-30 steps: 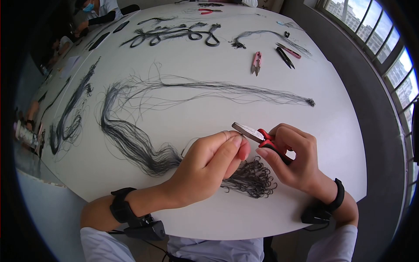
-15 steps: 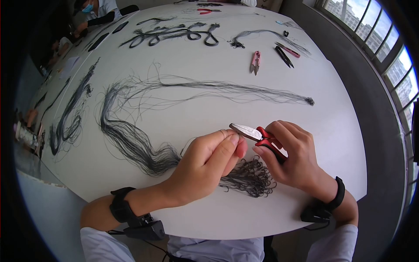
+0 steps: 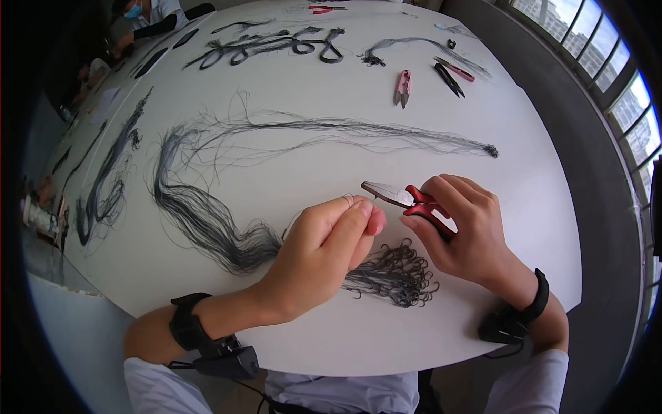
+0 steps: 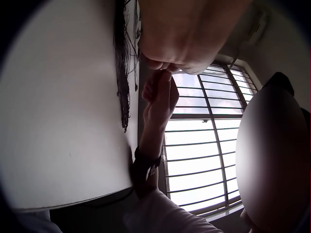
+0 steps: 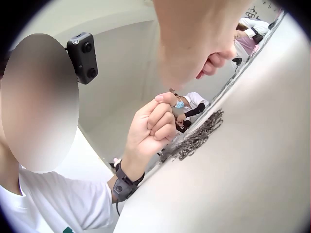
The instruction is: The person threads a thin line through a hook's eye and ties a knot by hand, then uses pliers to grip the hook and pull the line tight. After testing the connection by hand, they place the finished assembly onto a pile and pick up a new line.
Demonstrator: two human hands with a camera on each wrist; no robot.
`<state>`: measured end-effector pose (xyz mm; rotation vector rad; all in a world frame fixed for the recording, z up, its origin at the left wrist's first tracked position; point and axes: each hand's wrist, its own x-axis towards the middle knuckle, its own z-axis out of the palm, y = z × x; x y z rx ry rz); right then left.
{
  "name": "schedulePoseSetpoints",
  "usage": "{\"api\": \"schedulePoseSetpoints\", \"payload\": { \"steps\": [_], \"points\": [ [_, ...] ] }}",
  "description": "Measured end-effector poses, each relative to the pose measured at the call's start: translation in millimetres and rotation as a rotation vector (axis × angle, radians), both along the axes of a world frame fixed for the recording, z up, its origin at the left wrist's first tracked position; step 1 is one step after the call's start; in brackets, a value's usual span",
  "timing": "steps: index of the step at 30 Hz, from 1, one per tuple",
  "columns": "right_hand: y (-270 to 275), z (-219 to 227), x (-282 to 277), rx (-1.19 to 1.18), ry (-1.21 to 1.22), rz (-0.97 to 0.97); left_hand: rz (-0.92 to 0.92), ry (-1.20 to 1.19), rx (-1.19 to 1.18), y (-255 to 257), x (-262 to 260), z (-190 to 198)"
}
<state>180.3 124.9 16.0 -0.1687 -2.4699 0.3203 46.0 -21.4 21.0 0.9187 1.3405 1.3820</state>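
My left hand pinches a thin line between thumb and forefinger, with a fine loop of it over the forefinger. The pinched end is mostly hidden by the fingertips. In my right hand are red-handled pliers, gripped by the handles, their metal nose pointing left just above the left fingertips. Under the left hand lies a bundle of dark fish hooks, partly covered by that hand. It also shows beside the left hand in the right wrist view. A long hank of dark lines spreads out to the left.
Further back lie pink thread snips, black snips, looped dark bundles and another pair of red pliers. More dark strands lie at the left. Another person sits across the table; barred windows are at right.
Both hands have shifted slightly left with the pliers, whose nose stays by the left fingertips. The head view has tipped a little, so the table things sit higher in it.
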Motion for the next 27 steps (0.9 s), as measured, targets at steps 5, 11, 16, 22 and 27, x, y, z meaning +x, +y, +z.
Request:
{"api": "schedulePoseSetpoints", "payload": {
  "steps": [5,11,16,22,27],
  "points": [
    [2,13,6,-0.359,-0.226,0.001,0.001,-0.014,0.003,1,0,3],
    [4,1,1,0.004,-0.004,0.003,-0.005,-0.024,-0.005,2,-2,0],
    [5,14,6,-0.813,-0.356,0.001,-0.014,-0.005,0.011,2,-3,5],
    [3,7,5,-0.363,-0.164,-0.018,0.004,-0.041,0.002,4,-4,2],
    [9,11,8,-1.097,-0.37,0.051,-0.042,-0.046,0.01,2,-5,4]
  ]
}}
